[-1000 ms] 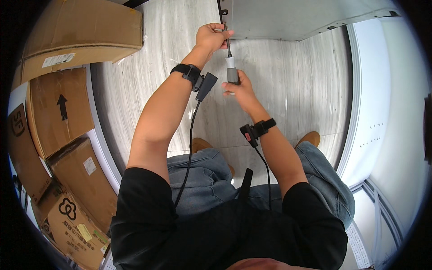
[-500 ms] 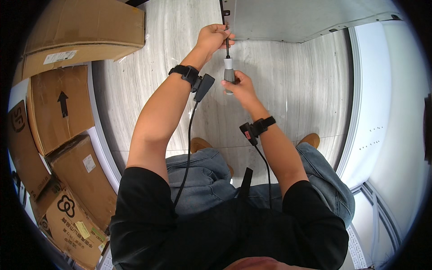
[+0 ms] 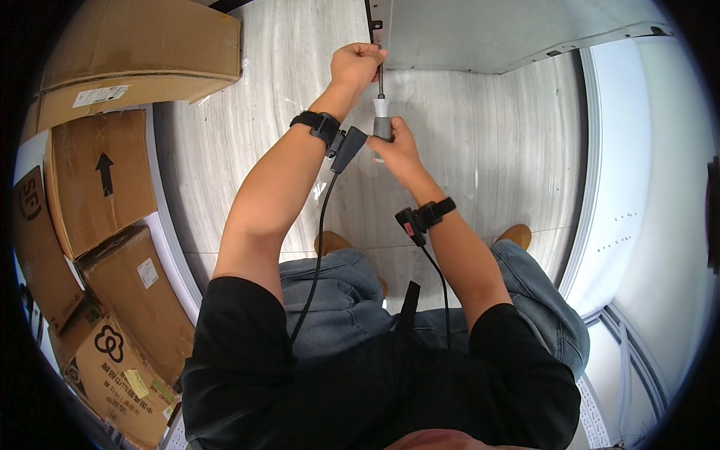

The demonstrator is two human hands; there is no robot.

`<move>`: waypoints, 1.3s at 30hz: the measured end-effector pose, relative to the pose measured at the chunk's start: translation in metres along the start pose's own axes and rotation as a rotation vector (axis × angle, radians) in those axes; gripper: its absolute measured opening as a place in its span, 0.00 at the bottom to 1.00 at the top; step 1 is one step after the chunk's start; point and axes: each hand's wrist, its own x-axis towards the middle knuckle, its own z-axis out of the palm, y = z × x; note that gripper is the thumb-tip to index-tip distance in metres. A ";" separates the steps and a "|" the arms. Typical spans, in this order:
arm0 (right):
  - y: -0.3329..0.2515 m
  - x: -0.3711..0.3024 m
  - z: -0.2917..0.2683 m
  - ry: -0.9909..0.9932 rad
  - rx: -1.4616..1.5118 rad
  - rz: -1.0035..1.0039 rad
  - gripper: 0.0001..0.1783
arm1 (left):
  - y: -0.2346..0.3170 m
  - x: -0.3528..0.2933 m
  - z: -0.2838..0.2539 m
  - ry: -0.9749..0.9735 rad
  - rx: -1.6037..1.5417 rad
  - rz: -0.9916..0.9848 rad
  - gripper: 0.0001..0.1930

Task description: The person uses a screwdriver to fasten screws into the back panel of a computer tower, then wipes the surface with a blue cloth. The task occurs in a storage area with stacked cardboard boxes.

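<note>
A screwdriver [image 3: 382,109] with a grey and white handle and a long dark shaft points away from me, toward the edge of a large grey metal panel [image 3: 465,37]. My right hand [image 3: 400,154] is wrapped round the grey part of its handle. At the far end of the shaft my left hand [image 3: 355,66] is closed, thumb and fingers pinched around the shaft close to the panel's left edge. Those fingers cover the tip, so I cannot tell whether a screw sits there.
Several cardboard boxes [image 3: 101,169] are stacked along the left side. A white panel [image 3: 622,165] runs down the right. Black cables [image 3: 319,240] trail from straps on both wrists. Grey wood-look floor [image 3: 292,45] lies beneath, with my shoes [image 3: 514,236] on it.
My left hand has turned slightly, its fingers drawing closer together at the shaft's far end, and its wrist has shifted right. My right hand has shifted a little on the handle.
</note>
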 end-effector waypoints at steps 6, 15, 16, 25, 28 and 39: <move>0.008 0.005 -0.010 -0.060 0.053 0.078 0.17 | 0.003 -0.003 -0.006 -0.035 -0.063 -0.010 0.09; 0.000 -0.001 -0.009 -0.065 0.067 0.064 0.16 | 0.002 -0.006 0.015 0.160 -0.127 0.000 0.08; 0.000 -0.001 -0.009 -0.060 0.070 0.065 0.16 | 0.002 -0.006 0.018 0.175 -0.159 -0.004 0.07; 0.001 -0.005 -0.011 -0.024 0.147 0.042 0.16 | 0.001 -0.016 0.023 0.017 -0.329 -0.124 0.08; -0.002 -0.011 -0.016 0.004 0.170 0.036 0.15 | -0.003 -0.015 0.022 -0.077 -0.359 -0.115 0.09; -0.158 -0.102 -0.193 0.201 -0.172 0.090 0.10 | 0.025 -0.041 0.117 -0.716 -0.096 -0.104 0.12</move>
